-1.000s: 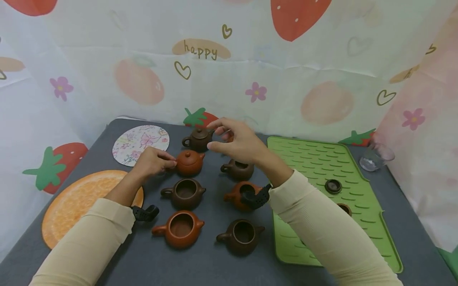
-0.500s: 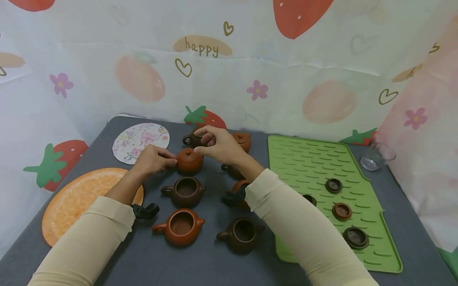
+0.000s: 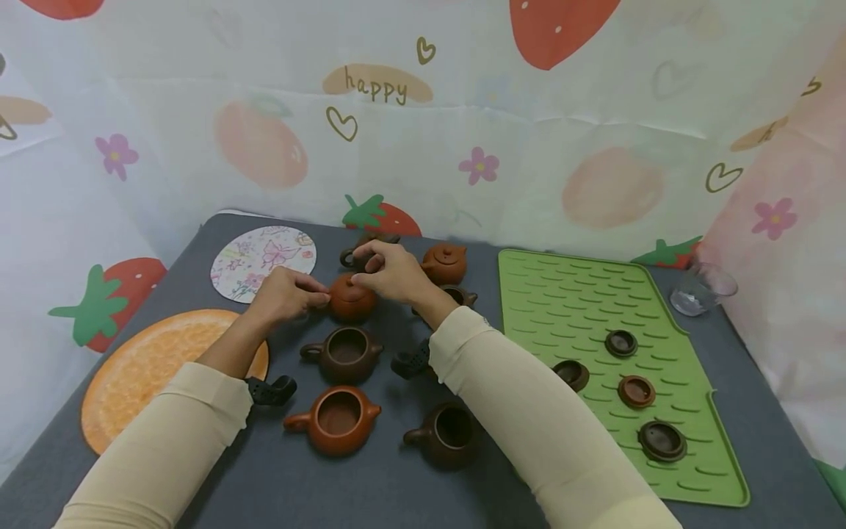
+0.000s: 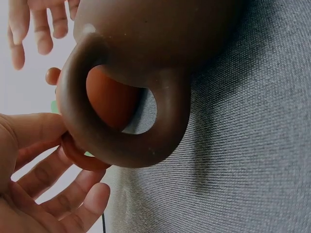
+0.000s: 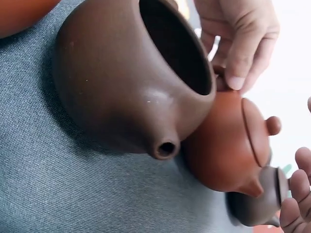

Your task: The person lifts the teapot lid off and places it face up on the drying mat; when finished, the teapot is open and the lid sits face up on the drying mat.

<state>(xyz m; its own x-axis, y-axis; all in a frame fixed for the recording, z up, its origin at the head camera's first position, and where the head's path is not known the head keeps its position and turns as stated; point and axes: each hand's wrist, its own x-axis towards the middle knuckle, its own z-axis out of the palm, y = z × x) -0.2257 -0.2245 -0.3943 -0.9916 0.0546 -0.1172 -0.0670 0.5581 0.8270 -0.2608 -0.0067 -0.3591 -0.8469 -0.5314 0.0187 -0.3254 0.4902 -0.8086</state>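
The lidded orange teapot (image 3: pixel 352 303) stands upright on the table (image 3: pixel 297 485) and serves as reference. Left hand (image 3: pixel 286 295): thumb and fingers pinch its handle (image 4: pixel 80 155). Right hand (image 3: pixel 390 273): fingers loosely bent, gripping nothing, near its knob (image 5: pixel 273 125) but apart from it. A dark open teapot (image 3: pixel 346 369) sits in front of the reference; a lidless orange teapot (image 3: pixel 338 442) sits farther forward. To its right lies a green mat (image 3: pixel 535 308) carrying four lids (image 3: pixel 663 441). Behind it, the backdrop cloth (image 3: pixel 396 165) reads "happy".
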